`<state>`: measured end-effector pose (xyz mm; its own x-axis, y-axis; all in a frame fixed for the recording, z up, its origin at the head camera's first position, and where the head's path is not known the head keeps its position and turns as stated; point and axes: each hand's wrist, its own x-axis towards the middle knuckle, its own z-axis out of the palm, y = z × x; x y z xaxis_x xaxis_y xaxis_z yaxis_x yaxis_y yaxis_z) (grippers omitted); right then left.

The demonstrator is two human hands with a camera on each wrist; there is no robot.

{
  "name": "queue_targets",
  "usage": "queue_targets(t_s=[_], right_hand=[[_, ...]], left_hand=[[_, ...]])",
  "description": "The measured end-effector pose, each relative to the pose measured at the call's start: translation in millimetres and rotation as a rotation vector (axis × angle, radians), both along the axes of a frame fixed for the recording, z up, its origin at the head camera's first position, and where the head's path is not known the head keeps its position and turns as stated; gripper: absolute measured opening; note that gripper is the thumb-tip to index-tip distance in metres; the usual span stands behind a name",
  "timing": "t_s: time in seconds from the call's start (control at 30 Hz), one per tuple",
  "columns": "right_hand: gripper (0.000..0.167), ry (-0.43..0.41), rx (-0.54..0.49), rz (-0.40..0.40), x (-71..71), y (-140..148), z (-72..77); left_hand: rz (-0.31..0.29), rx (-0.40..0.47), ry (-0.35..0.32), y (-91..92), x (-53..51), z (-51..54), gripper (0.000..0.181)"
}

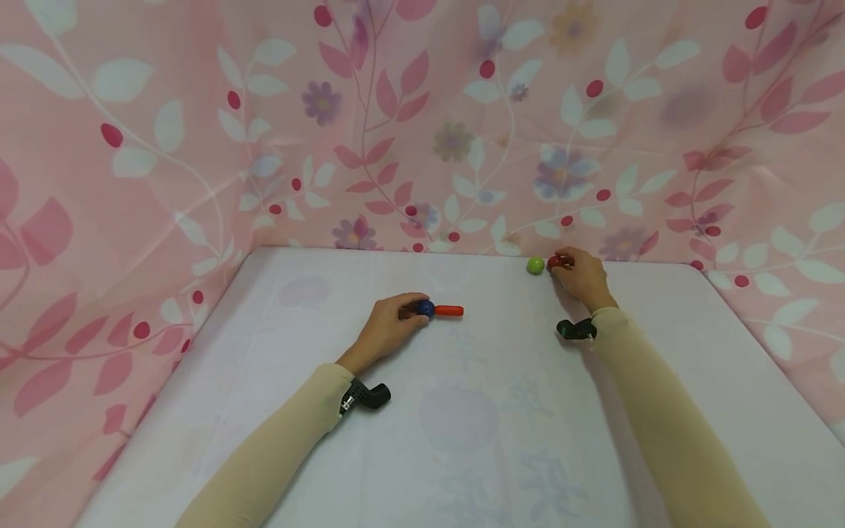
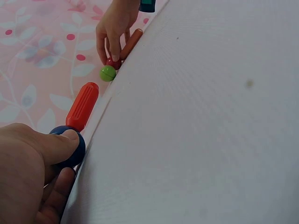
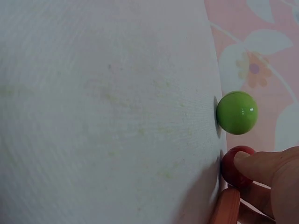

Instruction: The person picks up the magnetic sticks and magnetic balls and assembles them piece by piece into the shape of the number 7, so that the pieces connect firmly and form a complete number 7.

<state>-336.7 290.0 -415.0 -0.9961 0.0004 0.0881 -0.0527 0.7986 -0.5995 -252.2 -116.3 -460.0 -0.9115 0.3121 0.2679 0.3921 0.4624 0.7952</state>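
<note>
A dark blue ball [image 1: 426, 309] is pinched by the left hand [image 1: 389, 323], its thumb on the ball's near side. A ridged red stick [image 2: 83, 106] meets the ball's far side; I cannot tell if the two are joined. Toward the table's back edge, the right hand [image 1: 584, 279] pinches a red ball [image 3: 234, 165] between thumb and fingers. An orange-brown stick [image 3: 226, 207] lies against that ball, partly under the hand. Beside the red ball sits a glossy green ball [image 3: 237, 112], with a small gap between them and no hand on it.
The table [image 1: 422, 469] has a white cloth over it. Right behind its back edge hangs a pink flowered curtain [image 1: 449, 117], which also runs along both sides. Small black devices [image 1: 371, 395] are strapped at both wrists, over beige sleeves [image 1: 277, 447].
</note>
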Motion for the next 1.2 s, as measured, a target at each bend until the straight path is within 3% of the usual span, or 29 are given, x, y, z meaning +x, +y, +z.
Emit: queue_targets(t_s=[0.2,0.43,1.0,1.2], right_hand=[[0.040,0.043,0.009,-0.023,0.0,-0.2,-1.4],[0.040,0.040,-0.079,-0.014,0.8,2.3,1.6],[0.042,0.209,-0.141,-0.029,10.8,6.6,0.5],[0.044,0.150,-0.197,-0.080,12.7,7.3,3.4]], left_hand=[[0.003,-0.003,0.003,-0.1,0.2,0.1,0.040],[0.002,-0.014,0.013,-1.6,0.3,1.0,0.040],[-0.005,-0.019,0.008,-0.7,-0.2,0.9,0.040],[-0.004,-0.017,0.002,-0.1,-0.5,0.3,0.040]])
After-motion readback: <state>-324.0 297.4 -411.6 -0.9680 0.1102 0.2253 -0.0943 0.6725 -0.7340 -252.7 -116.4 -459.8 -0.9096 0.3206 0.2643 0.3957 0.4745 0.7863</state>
